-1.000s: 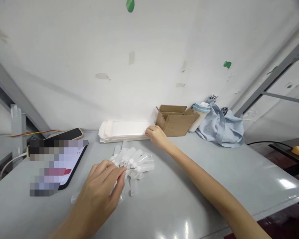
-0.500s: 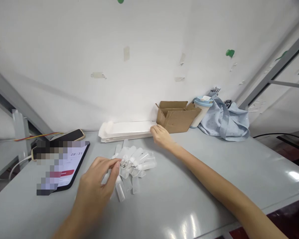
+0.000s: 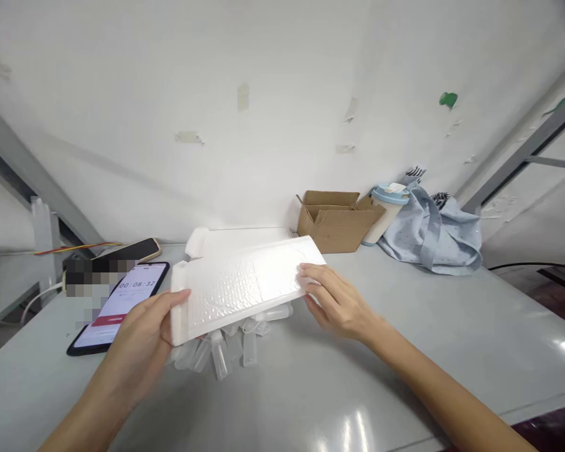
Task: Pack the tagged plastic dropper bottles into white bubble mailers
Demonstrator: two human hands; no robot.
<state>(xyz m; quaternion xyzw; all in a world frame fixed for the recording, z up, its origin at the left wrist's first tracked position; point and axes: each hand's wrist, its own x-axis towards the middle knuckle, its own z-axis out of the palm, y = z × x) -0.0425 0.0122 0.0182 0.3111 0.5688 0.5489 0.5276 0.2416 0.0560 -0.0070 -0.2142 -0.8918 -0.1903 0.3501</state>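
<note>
A white bubble mailer (image 3: 245, 282) is held up in both hands, tilted above the table. My left hand (image 3: 144, 323) grips its flap end, thumb on top. At the opposite end, my right hand (image 3: 336, 298) pinches the edge with fingers on top and the rest below. Under the mailer lies a heap of small clear plastic tubes (image 3: 221, 358), partly covered by it. Behind, more white mailers (image 3: 249, 235) lie against the wall.
An open cardboard box (image 3: 339, 226) stands at the back, beside a cup with a blue lid (image 3: 383, 210) and a light blue cloth bag (image 3: 433, 235). A phone showing a timer (image 3: 141, 289) lies at left, near another dark phone (image 3: 144, 250). The grey table (image 3: 405, 314) extends right.
My right hand has brought a mailer from the stack toward me, over the tubes. My left hand has moved from the tubes onto the mailer's flap end.
</note>
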